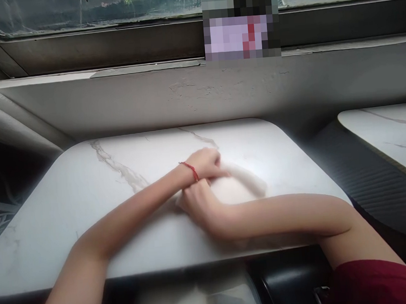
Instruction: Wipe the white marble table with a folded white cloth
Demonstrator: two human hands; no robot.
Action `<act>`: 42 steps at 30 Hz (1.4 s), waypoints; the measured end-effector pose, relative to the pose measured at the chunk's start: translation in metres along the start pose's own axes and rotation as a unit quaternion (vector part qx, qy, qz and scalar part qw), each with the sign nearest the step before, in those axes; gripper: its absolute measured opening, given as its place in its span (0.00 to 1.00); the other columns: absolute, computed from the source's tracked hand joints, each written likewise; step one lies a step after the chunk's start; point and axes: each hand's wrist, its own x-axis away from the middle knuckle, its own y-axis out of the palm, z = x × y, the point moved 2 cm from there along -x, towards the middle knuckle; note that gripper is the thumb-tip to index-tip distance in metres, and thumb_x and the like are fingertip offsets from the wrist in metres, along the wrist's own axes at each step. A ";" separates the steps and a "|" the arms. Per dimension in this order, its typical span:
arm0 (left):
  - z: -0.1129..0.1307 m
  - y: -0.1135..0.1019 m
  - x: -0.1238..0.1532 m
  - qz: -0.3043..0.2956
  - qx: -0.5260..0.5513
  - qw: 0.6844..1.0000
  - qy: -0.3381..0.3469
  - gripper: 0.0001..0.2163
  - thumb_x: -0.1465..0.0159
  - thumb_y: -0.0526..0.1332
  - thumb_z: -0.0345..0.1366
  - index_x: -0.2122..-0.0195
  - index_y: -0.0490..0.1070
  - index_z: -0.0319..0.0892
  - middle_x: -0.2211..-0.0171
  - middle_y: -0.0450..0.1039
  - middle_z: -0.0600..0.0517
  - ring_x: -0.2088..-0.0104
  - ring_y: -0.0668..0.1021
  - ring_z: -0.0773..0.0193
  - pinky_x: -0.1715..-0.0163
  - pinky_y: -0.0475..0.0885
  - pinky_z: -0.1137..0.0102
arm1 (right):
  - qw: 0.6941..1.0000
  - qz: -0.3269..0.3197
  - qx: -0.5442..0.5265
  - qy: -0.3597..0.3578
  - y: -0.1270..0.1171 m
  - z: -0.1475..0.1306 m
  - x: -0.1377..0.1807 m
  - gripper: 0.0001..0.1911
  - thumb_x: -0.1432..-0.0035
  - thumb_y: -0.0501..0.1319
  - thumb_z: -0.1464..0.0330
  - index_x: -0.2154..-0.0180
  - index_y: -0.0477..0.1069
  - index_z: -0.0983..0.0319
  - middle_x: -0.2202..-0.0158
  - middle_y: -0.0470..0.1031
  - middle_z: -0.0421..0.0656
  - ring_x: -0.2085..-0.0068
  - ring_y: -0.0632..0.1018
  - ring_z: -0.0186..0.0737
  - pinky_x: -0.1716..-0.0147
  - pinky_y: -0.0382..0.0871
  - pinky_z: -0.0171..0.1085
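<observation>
A white cloth lies bunched near the middle of a white marble-patterned table. My left hand, with a red thread at the wrist, is closed on the cloth's upper edge. Beneath that wrist, my right hand is bent inward, fingers curled on the cloth's near left part. My forearms cross over the table. Both hands and the cloth are smeared by motion, and the cloth's exact shape is hard to read.
A grey wall and window sill run behind the table. A second marble table stands at the right, across a dark gap. Dark objects sit below the table's front edge.
</observation>
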 end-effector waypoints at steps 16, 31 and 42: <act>-0.102 -0.030 -0.056 0.240 0.265 0.928 0.102 0.09 0.34 0.50 0.28 0.67 0.68 0.40 0.66 0.75 0.51 0.64 0.76 0.66 0.59 0.70 0.71 | 0.964 -0.059 -0.033 0.259 0.031 0.076 -0.076 0.22 0.34 0.47 0.74 0.41 0.64 0.71 0.43 0.68 0.64 0.45 0.70 0.58 0.52 0.64 0.51; -0.100 -0.017 -0.056 0.222 -0.086 0.957 0.169 0.32 0.31 0.47 0.39 0.29 0.40 0.29 0.38 0.66 0.35 0.41 0.72 0.51 0.41 0.62 0.61 | 0.958 0.172 -0.127 0.189 0.095 0.170 -0.106 0.22 0.37 0.47 0.70 0.47 0.67 0.75 0.51 0.69 0.64 0.52 0.68 0.60 0.55 0.59 0.51; -0.096 -0.009 -0.054 0.215 -0.164 0.949 0.160 0.33 0.31 0.46 0.38 0.29 0.39 0.27 0.30 0.51 0.33 0.31 0.58 0.51 0.35 0.53 0.57 | 0.956 0.195 -0.140 0.167 0.100 0.175 -0.103 0.23 0.35 0.45 0.69 0.48 0.70 0.73 0.52 0.70 0.60 0.52 0.67 0.55 0.54 0.60 0.47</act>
